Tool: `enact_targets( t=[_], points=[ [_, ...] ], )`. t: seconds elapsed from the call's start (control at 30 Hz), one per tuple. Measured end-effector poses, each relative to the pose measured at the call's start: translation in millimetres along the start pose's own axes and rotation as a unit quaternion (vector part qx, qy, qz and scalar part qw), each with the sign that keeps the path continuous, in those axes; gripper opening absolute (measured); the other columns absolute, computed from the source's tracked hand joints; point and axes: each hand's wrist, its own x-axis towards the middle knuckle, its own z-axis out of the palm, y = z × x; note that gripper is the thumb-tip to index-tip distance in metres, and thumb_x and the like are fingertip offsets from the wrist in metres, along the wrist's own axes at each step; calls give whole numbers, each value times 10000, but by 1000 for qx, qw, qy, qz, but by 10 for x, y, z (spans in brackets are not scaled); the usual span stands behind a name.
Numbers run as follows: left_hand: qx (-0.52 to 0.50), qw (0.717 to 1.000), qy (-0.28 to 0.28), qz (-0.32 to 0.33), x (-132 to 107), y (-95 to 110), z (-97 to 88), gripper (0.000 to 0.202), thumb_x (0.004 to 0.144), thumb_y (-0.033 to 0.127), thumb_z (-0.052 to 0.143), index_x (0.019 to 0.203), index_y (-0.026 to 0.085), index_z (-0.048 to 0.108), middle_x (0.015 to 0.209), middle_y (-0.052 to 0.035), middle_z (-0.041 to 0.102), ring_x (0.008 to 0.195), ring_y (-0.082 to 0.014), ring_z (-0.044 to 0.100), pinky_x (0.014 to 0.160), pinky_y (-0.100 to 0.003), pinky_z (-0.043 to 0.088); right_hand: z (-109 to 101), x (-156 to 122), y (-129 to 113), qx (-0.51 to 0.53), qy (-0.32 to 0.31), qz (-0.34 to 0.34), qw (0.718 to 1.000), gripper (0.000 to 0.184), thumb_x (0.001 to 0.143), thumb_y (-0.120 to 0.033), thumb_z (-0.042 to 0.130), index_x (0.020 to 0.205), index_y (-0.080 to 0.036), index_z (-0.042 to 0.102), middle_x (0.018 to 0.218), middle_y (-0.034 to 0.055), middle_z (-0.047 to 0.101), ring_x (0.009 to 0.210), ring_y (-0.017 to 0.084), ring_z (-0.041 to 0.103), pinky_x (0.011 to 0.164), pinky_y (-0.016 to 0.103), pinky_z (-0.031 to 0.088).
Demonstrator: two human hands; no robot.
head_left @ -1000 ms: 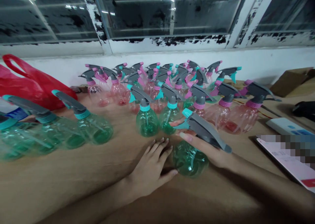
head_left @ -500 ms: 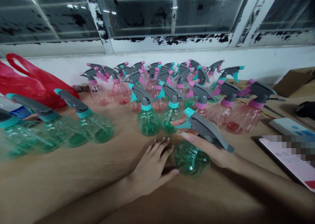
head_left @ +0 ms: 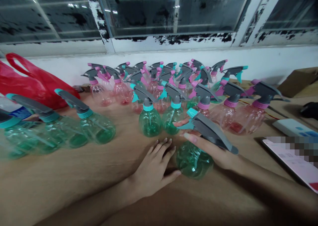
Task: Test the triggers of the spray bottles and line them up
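Note:
My right hand (head_left: 211,149) is wrapped round the neck of a green spray bottle (head_left: 192,161), just under its grey trigger head with a teal nozzle and trigger. The bottle stands roughly upright, and its collar is hidden by my fingers. Flat on the table lies my left hand (head_left: 155,168), fingers spread, its thumb tip close to that bottle's base. Beyond my hands stand two green spray bottles (head_left: 150,121) with teal collars. Pink spray bottles (head_left: 244,118) with pink collars stand to the right of them.
Several pink and green spray bottles crowd the back of the wooden table (head_left: 124,153). More green bottles (head_left: 99,130) stand at left, near a red plastic bag (head_left: 42,83). On the right are a phone-like screen (head_left: 285,153), a white box-shaped device (head_left: 295,130) and a cardboard box (head_left: 298,82).

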Motion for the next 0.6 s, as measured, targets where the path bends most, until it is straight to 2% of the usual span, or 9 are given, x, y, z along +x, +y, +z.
enact_targets(
  t=[0.1,0.4,0.6],
  points=[
    [2,1000,2,-1,-8,-1,2,642,910,551,471,1354,89,431,1423,-167,400,1325,-316,326,1061,-498,287,-1,0,6,-9,-4,1,1000,238,847,-321,605,1073,-258,568,831,5,644,733,176,617,709,329,515],
    [0,1000,10,-1,6,-4,11,633,904,557,477,1342,100,445,1419,-164,407,1320,-317,335,1057,-498,297,-4,-2,-5,-25,-1,-3,1000,226,848,-356,598,1052,-264,566,870,11,649,763,185,620,741,350,507],
    [2,1000,9,6,-14,0,2,645,916,553,461,1366,95,407,1447,-158,369,1343,-298,297,1078,-483,267,-37,-23,36,-141,36,-9,989,179,883,-421,531,844,-265,610,683,-14,578,608,162,554,644,343,472]
  ],
)
